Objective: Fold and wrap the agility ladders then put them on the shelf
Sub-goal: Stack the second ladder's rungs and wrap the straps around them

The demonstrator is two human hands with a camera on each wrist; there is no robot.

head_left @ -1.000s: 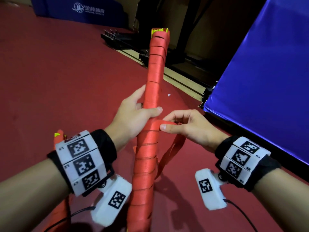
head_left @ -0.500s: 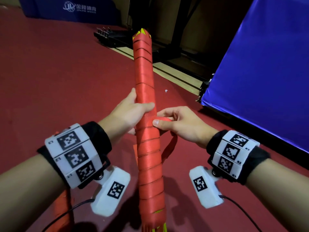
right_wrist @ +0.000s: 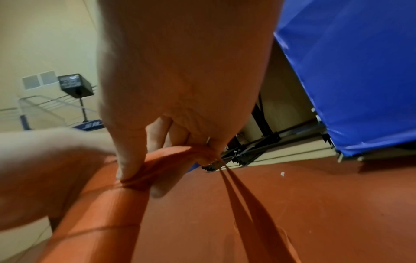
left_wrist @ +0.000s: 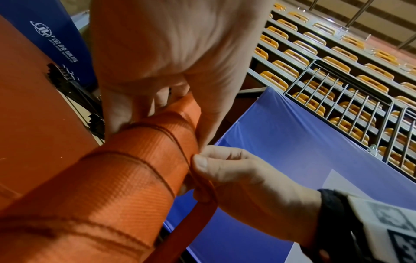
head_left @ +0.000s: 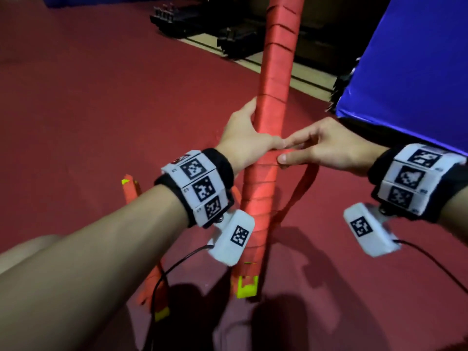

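I see the mat [head_left: 410, 59] at two o'clock, nearer than a second ago; its logo banner [left_wrist: 56, 41] is unreadable. The ladder [head_left: 268, 117] has tilted toward one o'clock, left hand [head_left: 243, 138] wrapped around it. My right hand [head_left: 326, 145] pinches the strap [head_left: 298, 191] against the bundle.

Dark red floor [head_left: 101, 102] seen throughout; large blue padded mat [head_left: 415, 72] raised at right; black folded racks [head_left: 177, 19] laid on pale strip at far floor edge; tiered rows of yellow seats [left_wrist: 333, 62] behind metal railing [left_wrist: 337, 99]; cream wall [right_wrist: 45, 44] with black box on stand [right_wrist: 75, 86]; dim lighting.
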